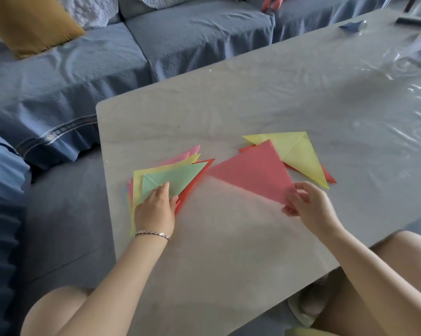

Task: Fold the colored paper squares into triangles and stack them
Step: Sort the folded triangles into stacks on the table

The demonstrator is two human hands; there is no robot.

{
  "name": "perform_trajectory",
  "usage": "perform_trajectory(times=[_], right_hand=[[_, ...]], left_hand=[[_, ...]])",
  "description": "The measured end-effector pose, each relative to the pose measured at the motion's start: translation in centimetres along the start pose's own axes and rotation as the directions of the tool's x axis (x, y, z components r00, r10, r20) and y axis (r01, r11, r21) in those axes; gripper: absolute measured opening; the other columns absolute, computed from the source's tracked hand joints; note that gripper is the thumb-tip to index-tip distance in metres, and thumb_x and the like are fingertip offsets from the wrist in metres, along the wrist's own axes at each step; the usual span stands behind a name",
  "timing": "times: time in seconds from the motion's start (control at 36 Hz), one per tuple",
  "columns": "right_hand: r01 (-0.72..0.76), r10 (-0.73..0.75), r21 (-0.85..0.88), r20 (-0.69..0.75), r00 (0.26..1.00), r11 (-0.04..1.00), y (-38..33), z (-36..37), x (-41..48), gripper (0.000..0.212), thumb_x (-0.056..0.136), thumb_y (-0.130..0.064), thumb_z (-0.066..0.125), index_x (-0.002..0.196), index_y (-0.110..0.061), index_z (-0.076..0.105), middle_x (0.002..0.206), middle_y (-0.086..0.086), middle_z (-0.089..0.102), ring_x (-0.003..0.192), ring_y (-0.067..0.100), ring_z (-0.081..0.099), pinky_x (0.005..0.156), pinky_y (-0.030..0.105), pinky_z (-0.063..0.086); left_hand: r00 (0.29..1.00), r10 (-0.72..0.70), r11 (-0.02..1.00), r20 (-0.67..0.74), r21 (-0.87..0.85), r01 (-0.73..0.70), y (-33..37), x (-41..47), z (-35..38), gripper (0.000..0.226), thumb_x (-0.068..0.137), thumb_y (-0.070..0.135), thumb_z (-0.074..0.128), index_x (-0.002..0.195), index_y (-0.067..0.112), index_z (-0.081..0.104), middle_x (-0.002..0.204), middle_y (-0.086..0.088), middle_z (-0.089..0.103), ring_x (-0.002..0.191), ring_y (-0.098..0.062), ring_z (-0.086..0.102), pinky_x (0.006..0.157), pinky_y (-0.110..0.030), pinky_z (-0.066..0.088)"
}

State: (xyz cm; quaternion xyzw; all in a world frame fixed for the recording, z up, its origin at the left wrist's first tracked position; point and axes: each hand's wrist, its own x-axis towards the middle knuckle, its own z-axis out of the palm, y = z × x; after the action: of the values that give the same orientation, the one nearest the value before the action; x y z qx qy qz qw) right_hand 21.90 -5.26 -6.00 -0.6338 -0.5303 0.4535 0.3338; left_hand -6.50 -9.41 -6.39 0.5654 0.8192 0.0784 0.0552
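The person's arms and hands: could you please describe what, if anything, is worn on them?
No sleeves or gloves are in view. The left hand has a slim, silvery chain bracelet round its wrist. The right hand and its wrist show no ring, watch or band.

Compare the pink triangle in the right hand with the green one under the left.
The pink triangle is pinched at one corner by the right hand; the green triangle tops the pile, under the left hand. Pink shows a plain face, green a crease. Both are folded paper.
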Motion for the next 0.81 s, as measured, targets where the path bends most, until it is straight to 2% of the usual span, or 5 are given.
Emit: perform_trajectory(times=[0.19, 0.28, 0.39, 0.56, 0.81], right_hand=[[0.009, -0.034, -0.080, -0.319, 0.947, 0.997, -0.9, -1.9, 4.7, 0.017, 0.091, -0.009, 0.046, 0.095, -0.003, 0.061, 0.060, 0.007, 0.055, 0.036, 0.003, 0.046, 0.049, 0.025, 0.035], [-0.097, 0.013, -0.292, -0.278, 0.960, 0.952, -1.7, -2.4, 5.4, 0.037, 0.091, -0.022, 0.048, 0.125, -0.008, 0.051, 0.104, 0.016, 0.061, 0.086, 0.022, 0.061, 0.074, 0.029, 0.041], [-0.112, -0.042, -0.589, -0.242, 0.969, 0.801, -2.5, -1.8, 3.5, 0.058, 0.089, -0.026, 0.054, 0.140, -0.010, 0.031, 0.135, 0.020, 0.036, 0.126, 0.034, 0.027, 0.103, 0.039, 0.026], [0.215, -0.314, -0.562, -0.084, 0.946, 0.799, -0.9, 0.7, -0.1, 0.043, 0.082, -0.013, 0.065, 0.124, -0.010, 0.055, 0.127, 0.015, 0.045, 0.124, 0.029, 0.027, 0.105, 0.039, 0.024], [0.624, -0.703, -0.520, 0.064, 0.709, 0.583, -0.7, 2.4, -3.7, 0.030, 0.085, -0.015, 0.049, 0.112, -0.007, 0.062, 0.125, 0.011, 0.051, 0.124, 0.027, 0.038, 0.108, 0.029, 0.025]], left_hand=[[0.996, 0.069, 0.996, 0.063, 0.044, -0.072, -0.3, 0.1, -0.4, 0.052, 0.095, 0.037, 0.041, 0.141, 0.013, 0.032, 0.143, -0.001, 0.041, 0.128, -0.017, 0.042, 0.091, -0.030, 0.039], [0.996, 0.069, 0.997, 0.059, 0.021, -0.070, -0.2, -0.2, -0.8, 0.051, 0.095, 0.037, 0.043, 0.139, 0.014, 0.035, 0.140, 0.000, 0.045, 0.125, -0.018, 0.045, 0.089, -0.030, 0.040], [0.997, 0.078, 0.996, 0.026, -0.037, -0.077, -0.4, -0.8, -0.7, 0.043, 0.096, 0.033, 0.042, 0.134, 0.012, 0.045, 0.133, -0.003, 0.053, 0.118, -0.023, 0.052, 0.087, -0.031, 0.042], [0.873, 0.341, 0.936, -0.349, 0.043, -0.349, -0.5, -1.6, -0.5, 0.018, 0.081, 0.012, 0.054, 0.075, 0.002, 0.067, 0.058, -0.008, 0.066, 0.046, -0.027, 0.060, 0.047, -0.024, 0.045], [0.690, 0.670, 0.732, -0.272, 0.093, -0.674, 5.5, -3.5, 3.0, 0.028, 0.081, 0.012, 0.048, 0.098, 0.012, 0.071, 0.109, -0.005, 0.068, 0.104, -0.019, 0.064, 0.090, -0.035, 0.047]])
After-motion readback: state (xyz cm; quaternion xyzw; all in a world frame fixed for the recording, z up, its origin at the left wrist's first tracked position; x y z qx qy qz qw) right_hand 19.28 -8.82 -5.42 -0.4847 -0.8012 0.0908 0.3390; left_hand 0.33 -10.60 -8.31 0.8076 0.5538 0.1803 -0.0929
